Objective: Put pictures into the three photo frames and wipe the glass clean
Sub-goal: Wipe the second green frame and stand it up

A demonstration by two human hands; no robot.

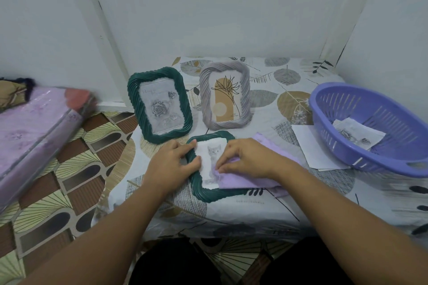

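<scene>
Lilac soft cloth [245, 178] pinched by right hand [247, 157] on glass; left hand [172, 162] flat, steadying ribbed green frame [203, 190].

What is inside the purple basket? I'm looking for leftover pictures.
Inside the purple basket lies one loose print showing grey roses. Its lower edge is hidden by the basket's near wall, so anything beneath it cannot be seen. A white sheet lies partly under the basket.

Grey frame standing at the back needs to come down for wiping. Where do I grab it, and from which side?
Take the grey frame by its twisted top rail, fingers coming down from above. It stands upright and leans back, so the top edge is free, while the green rose frame crowds its left side.
</scene>
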